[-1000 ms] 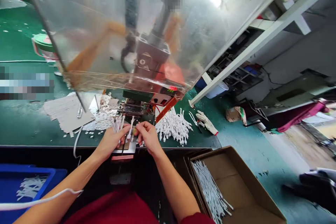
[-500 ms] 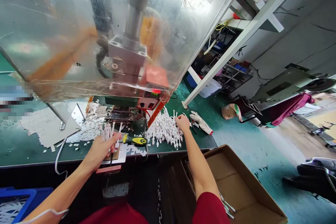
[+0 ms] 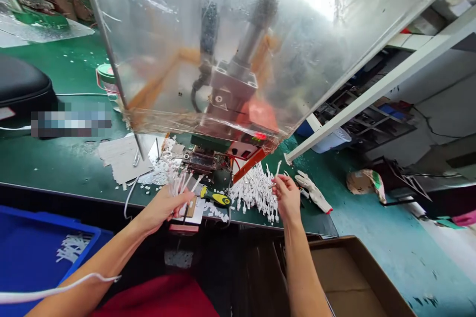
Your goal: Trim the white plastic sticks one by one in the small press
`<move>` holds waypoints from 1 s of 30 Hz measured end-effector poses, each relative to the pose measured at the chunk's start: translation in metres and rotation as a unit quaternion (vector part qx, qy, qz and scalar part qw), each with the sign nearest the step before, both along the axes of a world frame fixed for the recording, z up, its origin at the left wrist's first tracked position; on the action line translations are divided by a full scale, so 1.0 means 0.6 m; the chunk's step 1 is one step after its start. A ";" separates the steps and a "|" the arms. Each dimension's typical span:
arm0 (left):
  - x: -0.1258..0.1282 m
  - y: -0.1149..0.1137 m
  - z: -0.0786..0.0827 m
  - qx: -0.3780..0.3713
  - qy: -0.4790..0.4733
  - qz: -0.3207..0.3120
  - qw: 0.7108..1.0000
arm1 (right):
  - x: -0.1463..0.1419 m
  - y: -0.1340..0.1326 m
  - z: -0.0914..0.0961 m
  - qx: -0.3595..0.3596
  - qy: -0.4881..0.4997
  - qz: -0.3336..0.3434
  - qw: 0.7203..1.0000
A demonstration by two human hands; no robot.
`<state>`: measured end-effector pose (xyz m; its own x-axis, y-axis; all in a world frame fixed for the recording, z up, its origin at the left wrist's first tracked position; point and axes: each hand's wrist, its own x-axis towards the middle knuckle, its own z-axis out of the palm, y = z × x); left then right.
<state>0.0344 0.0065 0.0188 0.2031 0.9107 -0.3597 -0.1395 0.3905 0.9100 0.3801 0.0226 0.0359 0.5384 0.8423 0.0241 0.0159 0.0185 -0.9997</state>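
And here is the single white strip [image 3: 278,167], upright between thumb and fingers of the right hand [image 3: 288,197], a narrow pinch of a grip, right at the edge of the heap of white strips [image 3: 253,192] on the green counter [image 3: 70,162]. Make that heap the hub of the dial: the strip stands between one and two o'clock, the right hand at three. Across to nine o'clock, the left hand [image 3: 163,207] has its grip closed around a bundle of white strips [image 3: 178,182], ends fanning upward above the thumb, one of them slanting off toward one o'clock. Just beside the heap at nine, between the hands, lies a yellow-and-black handle [image 3: 218,199], with small white scraps below it. Up at ten sits the press machine [image 3: 204,160], and the cloudy clear shield [image 3: 316,59] spreads over at twelve, red digits glowing through on the display [image 3: 260,136]. Past the right hand at three, a white glove [image 3: 314,192] with a red cuff lies on the counter. Between nine and ten: torn cardboard sheets [image 3: 121,158]. Down between four and five, below the counter, an open cardboard box [image 3: 345,265]; out past eight, a blue tray [image 3: 40,215] with more white strips inside.
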 end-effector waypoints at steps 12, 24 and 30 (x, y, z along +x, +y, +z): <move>-0.047 -0.002 -0.021 -0.079 -0.256 0.039 0.963 | -0.313 -0.022 -0.043 -0.092 0.183 0.265 0.942; -0.050 -0.006 -0.035 -0.074 -0.285 0.025 0.955 | -0.322 -0.004 -0.047 -0.118 0.181 0.259 0.941; -0.037 -0.004 -0.042 -0.047 -0.187 -0.012 0.981 | -0.322 -0.003 -0.045 -0.116 0.200 0.261 0.937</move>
